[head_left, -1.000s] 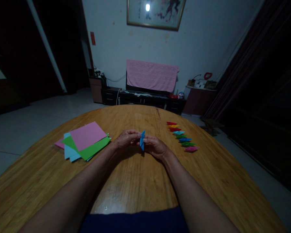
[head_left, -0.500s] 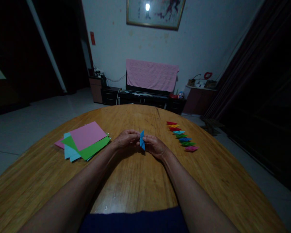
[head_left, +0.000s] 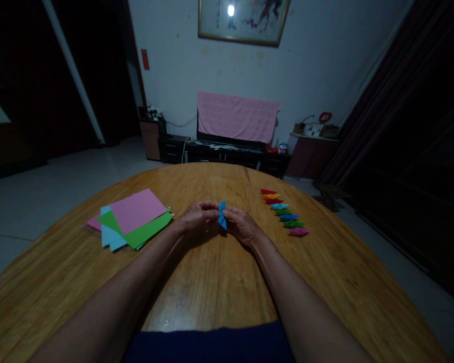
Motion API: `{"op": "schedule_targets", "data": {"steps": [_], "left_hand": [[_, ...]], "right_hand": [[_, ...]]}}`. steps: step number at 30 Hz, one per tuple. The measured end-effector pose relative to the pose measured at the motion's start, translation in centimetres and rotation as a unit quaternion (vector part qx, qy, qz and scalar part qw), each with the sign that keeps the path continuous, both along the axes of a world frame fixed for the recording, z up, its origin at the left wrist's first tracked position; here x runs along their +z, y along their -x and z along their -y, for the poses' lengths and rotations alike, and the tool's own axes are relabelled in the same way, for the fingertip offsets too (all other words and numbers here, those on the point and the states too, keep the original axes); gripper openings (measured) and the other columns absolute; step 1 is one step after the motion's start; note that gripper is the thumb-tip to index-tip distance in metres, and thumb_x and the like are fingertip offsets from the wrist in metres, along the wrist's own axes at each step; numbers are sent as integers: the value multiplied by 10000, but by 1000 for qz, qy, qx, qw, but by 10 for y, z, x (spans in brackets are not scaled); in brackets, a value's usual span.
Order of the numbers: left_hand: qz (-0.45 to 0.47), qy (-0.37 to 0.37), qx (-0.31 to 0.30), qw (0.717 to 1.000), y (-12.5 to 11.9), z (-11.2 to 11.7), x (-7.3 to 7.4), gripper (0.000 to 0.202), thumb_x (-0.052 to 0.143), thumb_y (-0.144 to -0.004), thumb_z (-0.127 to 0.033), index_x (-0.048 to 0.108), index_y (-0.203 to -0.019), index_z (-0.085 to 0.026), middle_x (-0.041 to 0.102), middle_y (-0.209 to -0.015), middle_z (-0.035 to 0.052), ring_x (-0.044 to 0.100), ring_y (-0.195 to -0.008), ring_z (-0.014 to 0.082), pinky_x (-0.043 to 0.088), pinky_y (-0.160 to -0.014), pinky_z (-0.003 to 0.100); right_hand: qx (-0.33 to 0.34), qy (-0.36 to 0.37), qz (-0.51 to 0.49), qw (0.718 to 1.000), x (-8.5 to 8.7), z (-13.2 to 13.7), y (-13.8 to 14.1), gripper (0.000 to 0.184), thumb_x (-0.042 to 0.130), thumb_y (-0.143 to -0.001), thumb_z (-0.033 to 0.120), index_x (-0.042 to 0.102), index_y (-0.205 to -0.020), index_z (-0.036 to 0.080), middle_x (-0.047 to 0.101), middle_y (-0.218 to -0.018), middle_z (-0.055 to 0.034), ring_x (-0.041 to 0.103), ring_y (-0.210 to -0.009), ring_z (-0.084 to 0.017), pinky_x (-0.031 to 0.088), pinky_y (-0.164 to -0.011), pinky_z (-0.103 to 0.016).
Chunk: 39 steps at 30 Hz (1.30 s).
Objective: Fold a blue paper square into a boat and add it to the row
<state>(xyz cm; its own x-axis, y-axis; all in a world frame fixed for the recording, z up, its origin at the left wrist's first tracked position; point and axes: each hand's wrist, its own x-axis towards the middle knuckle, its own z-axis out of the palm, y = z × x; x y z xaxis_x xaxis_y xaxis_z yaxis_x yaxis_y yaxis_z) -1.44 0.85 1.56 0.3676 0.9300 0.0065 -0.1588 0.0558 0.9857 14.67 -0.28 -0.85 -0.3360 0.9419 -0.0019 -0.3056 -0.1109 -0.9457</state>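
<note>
A small folded blue paper boat (head_left: 222,216) is held on end between my two hands, over the middle of the wooden table (head_left: 208,282). My left hand (head_left: 199,217) pinches it from the left, and my right hand (head_left: 241,225) grips it from the right with the thumb on its face. Parts of the fingers behind the boat are hidden. Off to the right lies a slanting row of several folded paper boats in red, yellow, blue and green, with a pink paper boat (head_left: 299,232) at its near end.
Left of my hands lies a fanned stack of paper sheets, a pink sheet (head_left: 138,209) on top of a green sheet (head_left: 151,233) and light blue ones. Beyond the table's round far edge stands a low black cabinet with a screen under a pink towel (head_left: 237,117).
The blue paper boat has tipped slightly and risen a little between my fingers. My hands have barely shifted, and the sheets and the row of boats are unmoved.
</note>
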Motion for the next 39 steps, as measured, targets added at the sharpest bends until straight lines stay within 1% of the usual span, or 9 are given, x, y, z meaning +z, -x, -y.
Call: {"op": "schedule_targets", "data": {"steps": [4,10,15,19,22,25,28,32,39], "left_hand": [[35,18,-5,999,-1,4,1,180,764,-608,-188,682,-756,-125,598,-586,16,492,-499,88,387,-501,231],[101,71,8,992,-13,18,2,255,778,-630,-229,662,-850,-174,609,-638,-10,531,-529,90,449,-575,262],[107,36,39,993,-20,20,-5,197,749,-656,-243,627,-798,-182,578,-633,-23,540,-541,98,461,-593,282],[-23,-88,87,992,-13,9,-10,100,664,-731,-280,639,-755,-186,559,-640,-12,511,-566,114,413,-568,260],[-237,-283,147,917,-5,-1,-13,64,648,-723,-224,676,-691,-176,573,-660,20,497,-646,145,361,-597,267],[-325,-379,150,853,1,-8,-17,94,620,-754,-208,698,-708,-187,573,-681,32,484,-661,159,343,-627,277],[-358,-404,135,831,4,-10,-21,93,619,-765,-225,706,-739,-208,571,-711,41,479,-666,167,333,-630,278],[-374,-393,128,830,5,-12,-26,92,620,-767,-248,703,-745,-217,566,-728,44,472,-676,174,321,-635,283],[-338,-370,122,857,10,-15,-25,88,649,-746,-279,694,-704,-215,555,-718,35,477,-700,174,332,-653,280]], "right_hand": [[-7,6,3,1000,1,0,1,276,718,-672,390,661,-835,174,678,-726,-38,579,-638,-152,412,-572,-260],[-85,15,-38,996,1,-4,3,307,786,-620,372,646,-816,181,659,-711,5,568,-607,-115,415,-578,-231],[-103,7,-45,994,3,-3,4,313,783,-635,372,656,-848,182,658,-754,9,575,-631,-96,422,-583,-213],[-125,-24,2,992,4,-3,4,295,739,-664,356,659,-891,186,651,-774,-3,550,-604,-97,422,-550,-218],[-180,-92,90,975,3,-5,1,318,729,-651,333,653,-935,209,651,-818,-7,559,-640,-115,453,-570,-236],[-208,-187,180,943,-1,-10,-3,275,710,-654,290,673,-920,228,660,-937,-38,599,-811,-170,493,-689,-290],[-207,-276,249,905,-5,-12,-6,150,669,-694,275,702,-835,239,660,-910,-48,594,-842,-196,482,-754,-330],[-204,-340,296,869,-8,-11,-8,101,647,-724,261,720,-791,244,653,-828,-38,592,-805,-197,457,-773,-330],[-198,-336,308,868,-10,-9,-7,90,632,-751,265,706,-788,228,656,-786,-29,590,-751,-184,446,-703,-303]]}}
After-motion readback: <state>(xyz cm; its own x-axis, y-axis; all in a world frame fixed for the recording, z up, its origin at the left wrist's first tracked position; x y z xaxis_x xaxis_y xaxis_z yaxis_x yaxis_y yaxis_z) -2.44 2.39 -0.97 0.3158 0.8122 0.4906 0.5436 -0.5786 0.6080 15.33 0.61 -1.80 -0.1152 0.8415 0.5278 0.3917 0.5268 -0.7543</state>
